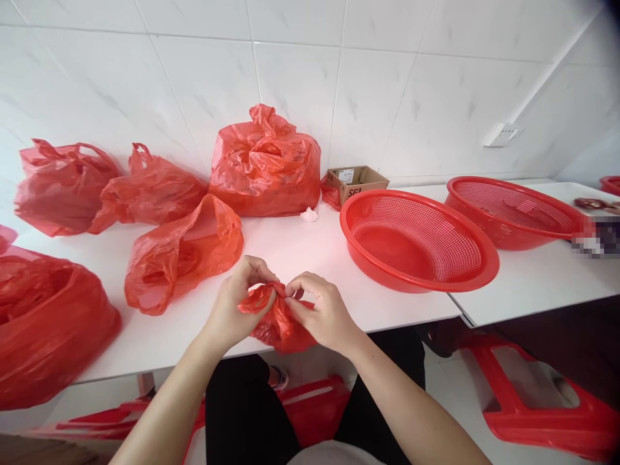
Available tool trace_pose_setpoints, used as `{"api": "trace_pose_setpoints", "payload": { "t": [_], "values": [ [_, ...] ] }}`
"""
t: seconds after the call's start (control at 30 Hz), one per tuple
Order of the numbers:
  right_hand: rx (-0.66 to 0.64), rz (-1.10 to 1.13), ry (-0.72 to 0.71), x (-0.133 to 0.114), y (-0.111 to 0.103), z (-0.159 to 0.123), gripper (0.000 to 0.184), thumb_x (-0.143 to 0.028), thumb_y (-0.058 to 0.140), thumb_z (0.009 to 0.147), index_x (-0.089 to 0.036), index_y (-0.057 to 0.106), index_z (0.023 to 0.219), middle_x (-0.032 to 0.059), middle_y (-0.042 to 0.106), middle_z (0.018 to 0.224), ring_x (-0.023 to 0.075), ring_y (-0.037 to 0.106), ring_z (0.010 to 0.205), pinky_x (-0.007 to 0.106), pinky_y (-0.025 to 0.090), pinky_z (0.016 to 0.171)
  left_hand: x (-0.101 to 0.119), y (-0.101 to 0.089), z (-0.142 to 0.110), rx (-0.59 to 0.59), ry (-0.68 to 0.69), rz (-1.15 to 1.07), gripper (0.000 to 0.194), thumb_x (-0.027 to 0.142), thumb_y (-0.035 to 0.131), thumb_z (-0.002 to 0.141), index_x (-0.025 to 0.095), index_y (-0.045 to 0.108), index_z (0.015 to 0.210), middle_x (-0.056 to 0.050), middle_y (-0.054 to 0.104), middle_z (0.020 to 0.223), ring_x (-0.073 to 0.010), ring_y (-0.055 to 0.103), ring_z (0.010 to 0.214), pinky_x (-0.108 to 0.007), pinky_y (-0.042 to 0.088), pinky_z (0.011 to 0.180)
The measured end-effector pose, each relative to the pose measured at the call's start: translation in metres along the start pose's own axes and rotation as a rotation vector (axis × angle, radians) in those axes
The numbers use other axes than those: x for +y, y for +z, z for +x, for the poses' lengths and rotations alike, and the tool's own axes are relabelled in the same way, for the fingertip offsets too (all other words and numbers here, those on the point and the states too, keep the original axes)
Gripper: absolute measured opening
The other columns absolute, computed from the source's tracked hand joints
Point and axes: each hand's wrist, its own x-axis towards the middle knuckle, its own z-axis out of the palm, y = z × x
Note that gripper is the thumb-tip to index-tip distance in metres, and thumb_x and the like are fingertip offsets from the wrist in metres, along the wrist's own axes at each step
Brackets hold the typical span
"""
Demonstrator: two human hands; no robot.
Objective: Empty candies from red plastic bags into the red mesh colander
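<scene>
Head view: bulging red plastic bags (pixel 62 187) lie along the white worktop (pixel 310 258) at left. At its front edge, the left hand (pixel 237 300) and right hand (pixel 322 310) face each other, fingers (pixel 256 271) pinching a crumpled red bag (pixel 281 326). Further right sit a red plastic colander (pixel 416 242) and a second red colander (pixel 508 213), below a white tiled wall (pixel 290 77).

Dark print on the front of the cardboard box (pixel 357 187) by the wall: approx. "SGI" (last letter unclear). White label (pixel 345 175) on the box's inner flap has small print, too tiny to read. Blurred patch (pixel 593 237) at far right (pixelated): nothing legible there.
</scene>
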Motion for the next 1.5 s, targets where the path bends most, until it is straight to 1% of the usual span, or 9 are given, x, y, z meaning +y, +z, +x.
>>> {"api": "trace_pose_setpoints", "payload": {
  "t": [0.17, 0.3, 0.43, 0.63, 0.8, 1.1, 1.27, 1.37, 1.5],
  "values": [
    [-0.051, 0.266, 0.136, 0.003, -0.004, 0.002, 0.009, -0.028, 0.061, 0.088, -0.02, 0.064, 0.088, 0.0004, 0.066, 0.083, 0.0141, 0.059, 0.079, 0.029, 0.047, 0.077, -0.011, 0.01, -0.005, 0.148, 0.19, 0.222, 0.035, 0.007, 0.065, 0.078, 0.023, 0.054, 0.108, -0.002, 0.064, 0.1, -0.0155, 0.067, 0.088, -0.03, 0.053, 0.079],
    [-0.073, 0.463, 0.207, 0.008, -0.008, 0.007, 0.021, -0.036, 0.062, 0.089, -0.019, 0.067, 0.1, 0.0011, 0.067, 0.085, 0.0138, 0.061, 0.081, 0.028, 0.048, 0.075, -0.004, 0.01, -0.002, 0.112, 0.354, 0.406, 0.025, 0.007, 0.062, 0.083, 0.021, 0.058, 0.104, -0.002, 0.063, 0.095, -0.0136, 0.063, 0.086, -0.025, 0.05, 0.074],
    [-0.081, 0.442, 0.227, 0.001, -0.007, 0.006, 0.021, -0.038, 0.063, 0.088, -0.017, 0.066, 0.085, 0.0008, 0.065, 0.081, 0.0132, 0.059, 0.075, 0.026, 0.047, 0.07, 0.001, 0.008, 0.0, 0.084, 0.425, 0.508, 0.022, 0.004, 0.056, 0.086, 0.019, 0.057, 0.103, -0.004, 0.061, 0.098, -0.0126, 0.061, 0.087, -0.023, 0.048, 0.074],
    [-0.14, 0.323, 0.195, -0.006, -0.008, 0.004, 0.02, -0.036, 0.06, 0.091, -0.017, 0.067, 0.085, 0.0012, 0.066, 0.083, 0.0135, 0.059, 0.077, 0.027, 0.046, 0.072, -0.001, 0.011, -0.003, 0.124, 0.394, 0.432, 0.02, 0.005, 0.06, 0.085, 0.019, 0.057, 0.098, -0.002, 0.06, 0.094, -0.0122, 0.06, 0.084, -0.022, 0.048, 0.072],
    [-0.113, 0.494, 0.234, 0.0, -0.011, 0.005, 0.02, -0.037, 0.066, 0.087, -0.019, 0.067, 0.096, 0.0015, 0.068, 0.088, 0.0135, 0.061, 0.08, 0.027, 0.048, 0.074, 0.003, 0.008, 0.002, 0.129, 0.358, 0.406, 0.017, 0.01, 0.062, 0.084, 0.02, 0.06, 0.098, -0.001, 0.062, 0.091, -0.0136, 0.062, 0.081, -0.025, 0.05, 0.07],
    [-0.098, 0.042, 0.016, -0.016, -0.017, -0.007, 0.011, -0.022, 0.062, 0.089, -0.019, 0.06, 0.079, -0.0018, 0.063, 0.077, 0.0116, 0.054, 0.071, 0.025, 0.042, 0.07, 0.016, -0.029, 0.008, -0.279, 0.366, 0.386, 0.026, 0.015, 0.061, 0.089, 0.024, 0.07, 0.111, -0.003, 0.074, 0.093, -0.0171, 0.068, 0.088, -0.027, 0.054, 0.075],
    [-0.16, -0.275, -0.165, -0.01, -0.013, -0.025, 0.018, -0.015, 0.057, 0.09, -0.019, 0.052, 0.072, -0.002, 0.057, 0.069, 0.0123, 0.049, 0.066, 0.027, 0.036, 0.067, 0.014, -0.042, 0.011, -0.157, 0.374, 0.433, 0.014, 0.02, 0.063, 0.089, 0.025, 0.074, 0.096, -0.002, 0.076, 0.087, -0.0189, 0.068, 0.089, -0.029, 0.055, 0.078],
    [-0.189, -0.339, -0.136, -0.007, -0.019, -0.031, 0.017, -0.015, 0.057, 0.089, -0.02, 0.053, 0.073, -0.0014, 0.059, 0.069, 0.0136, 0.051, 0.066, 0.029, 0.037, 0.068, 0.017, -0.037, 0.009, -0.133, 0.246, 0.359, 0.011, 0.024, 0.061, 0.09, 0.023, 0.072, 0.087, -0.003, 0.074, 0.084, -0.0181, 0.069, 0.081, -0.028, 0.056, 0.073],
    [-0.045, -0.27, -0.144, -0.013, -0.028, -0.024, 0.016, -0.032, 0.066, 0.088, -0.022, 0.059, 0.099, 0.006, 0.066, 0.098, 0.0209, 0.059, 0.092, 0.035, 0.044, 0.083, 0.034, -0.025, 0.009, -0.153, 0.086, 0.265, 0.013, 0.029, 0.061, 0.09, 0.022, 0.069, 0.083, -0.002, 0.07, 0.08, -0.0141, 0.065, 0.069, -0.024, 0.053, 0.062]
  ]
}}
